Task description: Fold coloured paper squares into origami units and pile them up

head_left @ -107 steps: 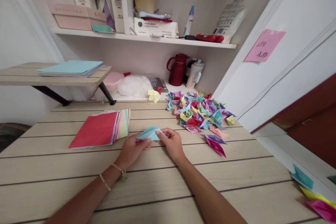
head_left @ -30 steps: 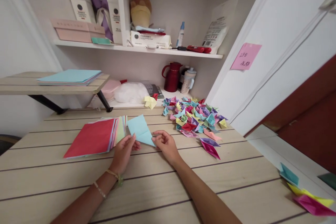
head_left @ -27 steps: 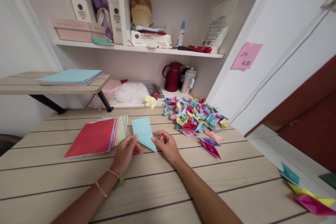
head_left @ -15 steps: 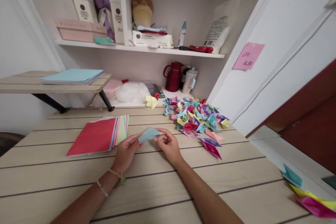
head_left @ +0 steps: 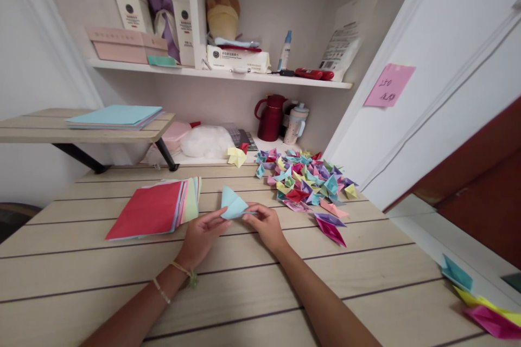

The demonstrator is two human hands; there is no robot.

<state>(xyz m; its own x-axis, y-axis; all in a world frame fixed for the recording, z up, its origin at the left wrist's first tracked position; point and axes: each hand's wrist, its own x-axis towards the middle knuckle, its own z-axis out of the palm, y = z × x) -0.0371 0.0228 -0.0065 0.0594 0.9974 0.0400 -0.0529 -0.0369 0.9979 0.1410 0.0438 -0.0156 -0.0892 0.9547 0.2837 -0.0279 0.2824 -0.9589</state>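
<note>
A small light blue folded paper [head_left: 233, 204] is held between my two hands just above the slatted wooden table [head_left: 228, 293]. My left hand [head_left: 202, 234] pinches its lower left edge between thumb and fingers. At the lower right corner, my right hand [head_left: 264, 225] is closed on the same paper, fingers bent. One pointed flap of the paper stands up and faces me. Left of my hands lies a stack of coloured paper sheets [head_left: 148, 210], red on top. To the right sits a heap of small folded paper boats [head_left: 305, 179] in many colours.
A raised wooden stand [head_left: 24, 122] at the left bears light blue sheets [head_left: 116, 115]. Behind are a red jug [head_left: 271, 119] and a pale tumbler [head_left: 296, 124]. Paper boats [head_left: 492, 321] lie at the right edge. A yellow folded paper [head_left: 236, 156] rests at the back.
The light blue paper has turned from a flat, narrow view to a raised pointed flap. My hands have shifted slightly, both still holding it. The view has moved a little.
</note>
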